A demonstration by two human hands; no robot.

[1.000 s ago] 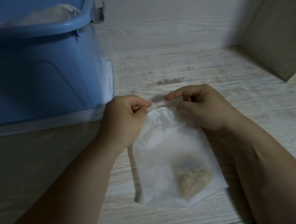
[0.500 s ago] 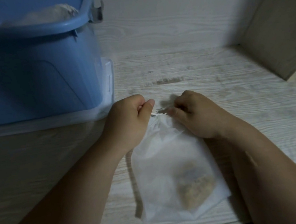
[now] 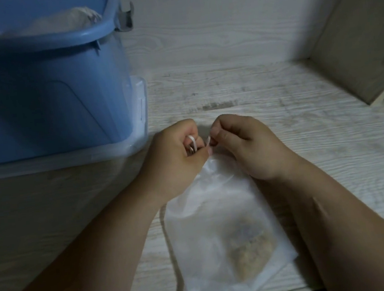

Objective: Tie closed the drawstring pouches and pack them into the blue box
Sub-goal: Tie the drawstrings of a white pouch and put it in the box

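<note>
Having looped the drawstring (image 3: 193, 143), left hand (image 3: 175, 157) grips it; right hand (image 3: 248, 145) pinches it.

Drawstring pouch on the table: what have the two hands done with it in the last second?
Both hands moved inward and met over the mouth of the pouch, which went from spread wide to bunched. The left hand now holds a loop of white cord; the right hand pinches another stretch of it. The pouch still lies on the table, and the blue box has not moved.
</note>
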